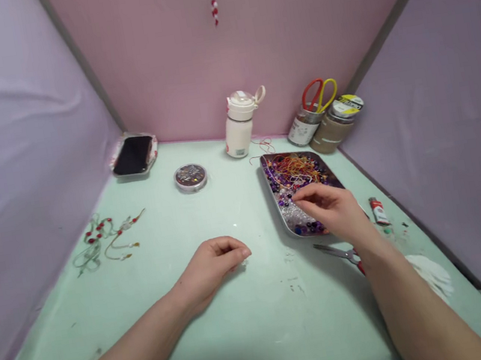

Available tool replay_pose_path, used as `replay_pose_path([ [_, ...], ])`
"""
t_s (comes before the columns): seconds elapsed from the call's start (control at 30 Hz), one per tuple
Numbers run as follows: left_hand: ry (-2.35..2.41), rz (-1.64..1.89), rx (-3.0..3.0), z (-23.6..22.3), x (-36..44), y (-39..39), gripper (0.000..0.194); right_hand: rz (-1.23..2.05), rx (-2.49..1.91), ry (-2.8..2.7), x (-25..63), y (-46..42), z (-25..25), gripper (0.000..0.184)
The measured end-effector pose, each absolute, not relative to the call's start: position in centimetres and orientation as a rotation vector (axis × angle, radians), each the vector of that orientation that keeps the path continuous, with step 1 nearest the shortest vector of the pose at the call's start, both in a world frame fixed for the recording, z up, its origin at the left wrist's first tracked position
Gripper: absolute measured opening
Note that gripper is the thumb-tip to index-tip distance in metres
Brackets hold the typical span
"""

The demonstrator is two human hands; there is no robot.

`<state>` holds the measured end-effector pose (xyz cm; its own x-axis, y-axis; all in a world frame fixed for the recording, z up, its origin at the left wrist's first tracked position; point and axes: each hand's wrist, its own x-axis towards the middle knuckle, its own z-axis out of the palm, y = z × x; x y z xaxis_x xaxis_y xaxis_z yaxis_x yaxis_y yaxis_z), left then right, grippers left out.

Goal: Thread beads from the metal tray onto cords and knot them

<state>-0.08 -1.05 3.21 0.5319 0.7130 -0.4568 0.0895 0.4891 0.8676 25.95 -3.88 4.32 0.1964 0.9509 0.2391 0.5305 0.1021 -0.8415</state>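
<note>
Purple beads (274,185) lie in a tray (281,215) beneath the right hand (335,209); it and the left hand (214,268) pinch narrowly, contents unclear.

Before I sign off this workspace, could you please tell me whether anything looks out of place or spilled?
Mildly untidy: tangled orange threads cover some beads in the tray, and a reddish strand lies beyond its far rim. Small dark marks also spot the tabletop near the scissors.
</note>
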Motion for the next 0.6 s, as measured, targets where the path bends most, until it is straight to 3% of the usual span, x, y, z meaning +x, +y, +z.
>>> replay_pose_path([
  [0.23, 0.873, 0.448, 1.021, 3.4, 0.0, -1.7, 0.019, 1.162, -1.314, -1.122, 20.6, -5.0, 2.9, 0.015],
  [0.6, 0.808, 0.436, 1.009, 3.0, -0.1, -2.1, 0.018, 1.356, -1.280, -0.933, 18.5, -5.2, 3.2, 0.021],
])
